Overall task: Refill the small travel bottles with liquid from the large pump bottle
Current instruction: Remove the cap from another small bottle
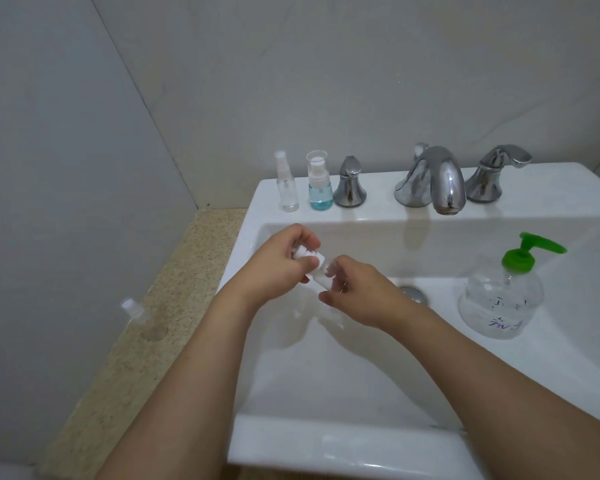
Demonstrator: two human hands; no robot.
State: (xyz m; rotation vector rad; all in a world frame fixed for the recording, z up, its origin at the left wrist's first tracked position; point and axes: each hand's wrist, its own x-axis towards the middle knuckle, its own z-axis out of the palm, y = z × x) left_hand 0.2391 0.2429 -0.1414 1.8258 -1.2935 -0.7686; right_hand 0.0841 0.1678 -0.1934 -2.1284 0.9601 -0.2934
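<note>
Both hands meet over the white sink (361,441) basin around a small clear travel bottle (321,277). My left hand (278,268) pinches its white cap end, and my right hand (357,292) grips its body. The large clear pump bottle (499,299) with a green pump stands inside the basin at the right. Two more small bottles stand on the sink's back ledge: a clear spray bottle (286,183) and one with blue liquid (319,183). Another clear small bottle (137,313) stands on the speckled counter at the left.
A chrome faucet (433,180) with two handles (350,183) (492,176) lines the back ledge. The drain (414,293) shows just past my right hand. The speckled counter (146,341) runs along the grey wall on the left.
</note>
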